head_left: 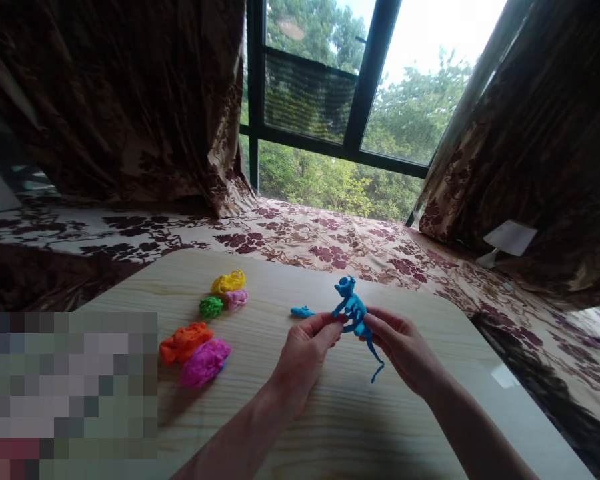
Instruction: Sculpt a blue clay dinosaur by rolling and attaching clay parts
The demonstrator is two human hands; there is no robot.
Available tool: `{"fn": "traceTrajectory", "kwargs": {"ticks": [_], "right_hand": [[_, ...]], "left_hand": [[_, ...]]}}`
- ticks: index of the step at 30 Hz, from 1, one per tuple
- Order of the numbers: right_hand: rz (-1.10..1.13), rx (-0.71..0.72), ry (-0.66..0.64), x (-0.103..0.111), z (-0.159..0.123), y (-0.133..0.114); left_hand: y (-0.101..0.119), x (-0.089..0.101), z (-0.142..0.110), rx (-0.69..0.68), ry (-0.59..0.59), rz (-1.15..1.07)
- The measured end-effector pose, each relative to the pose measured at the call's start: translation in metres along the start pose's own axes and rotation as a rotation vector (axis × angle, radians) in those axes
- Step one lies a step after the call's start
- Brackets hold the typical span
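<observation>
A blue clay animal figure [354,308] with a small head, several thin legs and a long curling tail is held up above the wooden table [260,407]. My left hand [313,340] pinches it by a leg on its left side. On the other side, my right hand [395,333] grips its body between thumb and fingers, near the base of the tail. The tail hangs free below. Behind my left hand, a separate blue clay piece [301,312] lies on the table.
Left of my hands lie lumps of clay: yellow [227,282], light pink [237,299], green [211,307], orange [185,343] and magenta [205,363]. Floral cloth [330,240] covers the ledge beyond the table, with a small white lamp [510,237] at right.
</observation>
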State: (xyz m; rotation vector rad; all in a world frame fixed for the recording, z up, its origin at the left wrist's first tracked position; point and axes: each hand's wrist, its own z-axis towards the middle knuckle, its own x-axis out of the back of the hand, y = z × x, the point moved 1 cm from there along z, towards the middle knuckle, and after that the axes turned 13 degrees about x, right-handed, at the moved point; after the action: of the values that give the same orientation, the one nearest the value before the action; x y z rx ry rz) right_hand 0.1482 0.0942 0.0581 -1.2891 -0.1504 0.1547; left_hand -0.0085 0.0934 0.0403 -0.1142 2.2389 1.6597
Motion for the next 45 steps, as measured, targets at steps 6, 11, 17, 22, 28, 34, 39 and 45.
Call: {"fn": "traceTrajectory", "kwargs": {"ticks": [6,11,17,22,28,34,39,45], "right_hand": [[-0.48,0.324,0.135,0.056,0.012,-0.021],[-0.939,0.31,0.181,0.152,0.017,-0.021],[-1.051,0.206,0.232,0.212,0.004,0.009],[-1.101,0.147,0.217,0.225,-0.001,0.024],[-1.169,0.091,0.2,0.23,0.0,0.029],[-1.199,0.076,0.17,0.225,-0.003,0.028],[-1.219,0.104,0.167,0.223,-0.004,0.023],[-1.239,0.254,0.228,0.181,-0.011,-0.016]], "left_hand": [[-0.001,0.003,0.004,0.041,0.098,0.022],[-0.001,-0.001,0.004,0.054,0.123,0.068],[-0.007,0.0,0.008,0.072,0.121,0.138],[-0.01,0.002,0.012,0.082,0.123,0.162],[-0.009,0.0,0.012,0.088,0.111,0.161],[-0.008,0.0,0.011,0.097,0.101,0.165],[-0.008,0.0,0.011,0.099,0.1,0.156],[-0.011,0.004,0.014,0.108,0.094,0.164]]}}
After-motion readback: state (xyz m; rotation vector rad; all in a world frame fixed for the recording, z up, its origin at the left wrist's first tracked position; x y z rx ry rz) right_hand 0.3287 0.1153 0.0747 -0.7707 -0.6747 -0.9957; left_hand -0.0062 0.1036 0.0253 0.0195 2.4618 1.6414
